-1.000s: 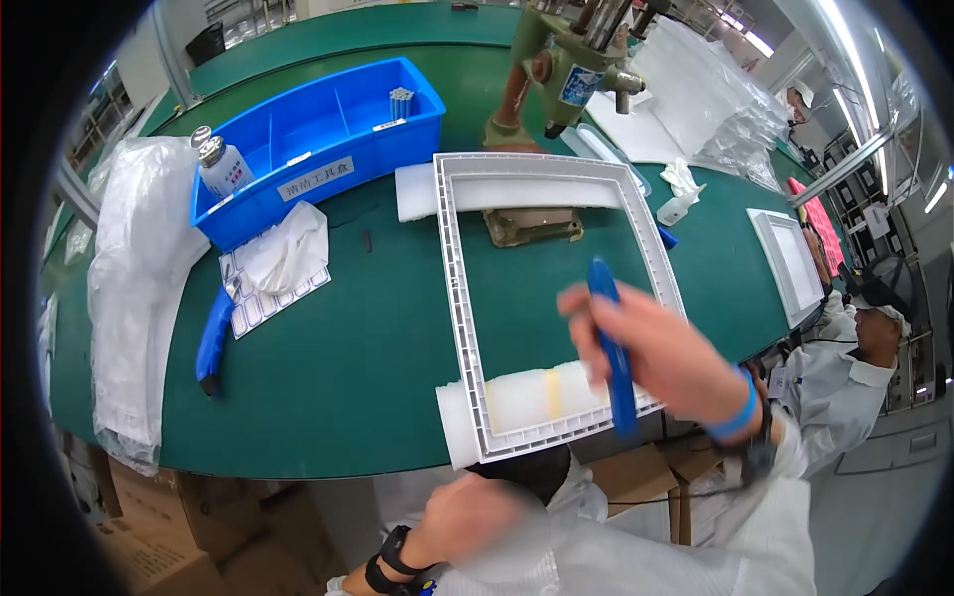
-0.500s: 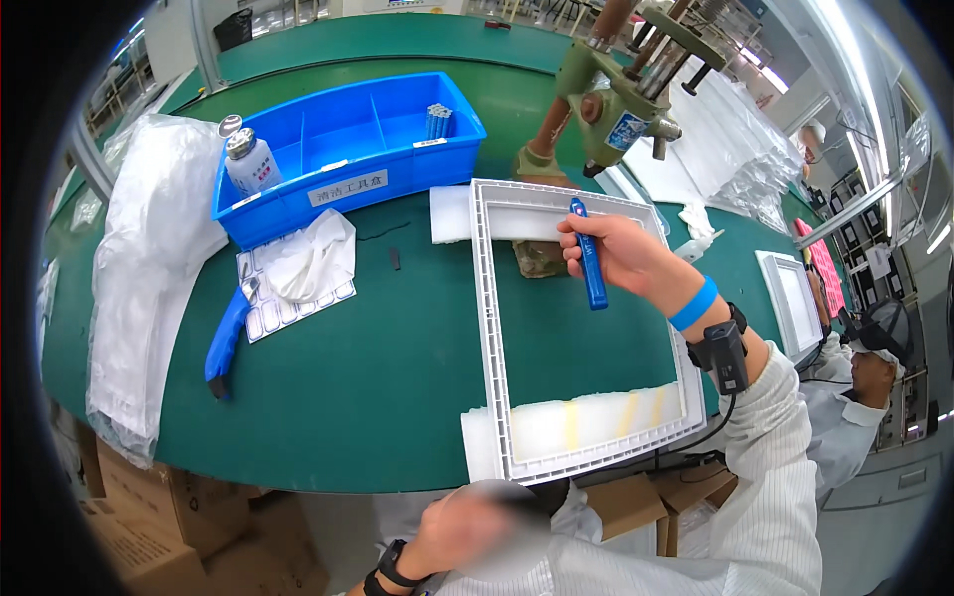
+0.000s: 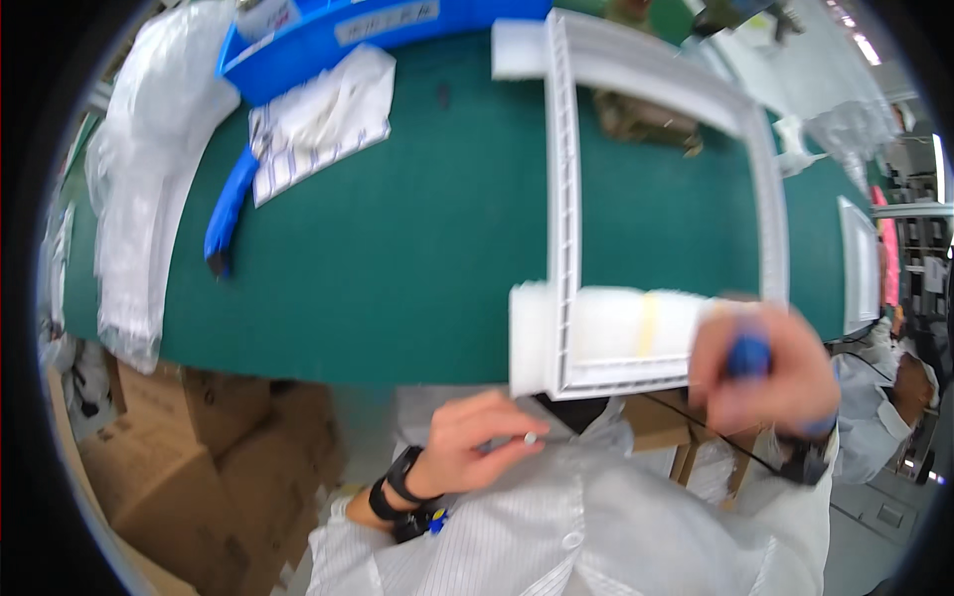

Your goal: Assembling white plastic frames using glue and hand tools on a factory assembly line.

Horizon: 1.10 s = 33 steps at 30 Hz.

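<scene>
A white rectangular plastic frame (image 3: 563, 199) lies on the green table, its near end on a white foam strip (image 3: 616, 323). At the frame's near right corner is my right hand (image 3: 770, 382), smeared by motion, its fingers closed round a blue pen-shaped tool (image 3: 750, 356). My left hand (image 3: 477, 442) is in front of the table edge, close to my body. Its thumb and index finger pinch a tiny whitish piece (image 3: 531, 437), too small to name.
To the left lie a blue-handled tool (image 3: 231, 214), a white cloth (image 3: 338, 99) on a patterned sheet, and clear plastic wrapping (image 3: 149, 179). A blue divided bin (image 3: 388, 30) stands behind. Cardboard boxes (image 3: 199, 407) are below the edge. Another person (image 3: 899, 392) sits at right.
The view has tipped downward. My right hand has come from the frame's far end to its near right corner with the blue tool. My left hand, blurred before, now shows its pinch.
</scene>
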### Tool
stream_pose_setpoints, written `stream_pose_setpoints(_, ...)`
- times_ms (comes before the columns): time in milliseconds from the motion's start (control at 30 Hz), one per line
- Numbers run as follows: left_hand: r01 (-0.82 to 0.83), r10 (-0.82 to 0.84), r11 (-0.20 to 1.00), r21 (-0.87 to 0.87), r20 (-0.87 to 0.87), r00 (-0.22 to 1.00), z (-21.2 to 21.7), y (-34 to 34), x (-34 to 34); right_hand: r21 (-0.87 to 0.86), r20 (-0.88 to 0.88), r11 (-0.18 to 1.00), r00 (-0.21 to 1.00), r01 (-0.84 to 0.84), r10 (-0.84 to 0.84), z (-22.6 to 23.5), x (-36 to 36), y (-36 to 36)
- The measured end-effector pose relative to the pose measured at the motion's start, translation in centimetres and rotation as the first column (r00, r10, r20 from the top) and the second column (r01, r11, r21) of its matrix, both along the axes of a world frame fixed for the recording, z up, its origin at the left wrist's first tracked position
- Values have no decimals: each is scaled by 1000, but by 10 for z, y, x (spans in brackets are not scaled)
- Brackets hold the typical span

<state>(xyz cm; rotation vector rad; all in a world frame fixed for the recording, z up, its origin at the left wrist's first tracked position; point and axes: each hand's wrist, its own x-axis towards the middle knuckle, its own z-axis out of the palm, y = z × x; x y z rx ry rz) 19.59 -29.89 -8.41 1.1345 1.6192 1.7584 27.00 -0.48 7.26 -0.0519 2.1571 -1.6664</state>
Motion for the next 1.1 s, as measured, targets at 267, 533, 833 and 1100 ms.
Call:
stream_pose_setpoints(267, 76, -80, 997, 23, 333, 940, -9, 7, 20, 95, -175, 912, 909, 398, -378, -123, 74, -105)
stream_pose_setpoints(533, 77, -16, 968, -241, 246, 969, -17, -4, 26, 179, -132, 923, 938, 341, -321, -136, 83, -103)
stream_pose_setpoints(833, 51, -48, 985, 163, -23, 999, 3, 1, 27, 465, -90, 884, 992, -42, 94, -83, 68, -58)
stream_pose_setpoints(1100, 45, -26, 994, 96, -198, 980, 16, 17, 18, -190, -280, 943, 906, 273, -319, -138, 73, -96)
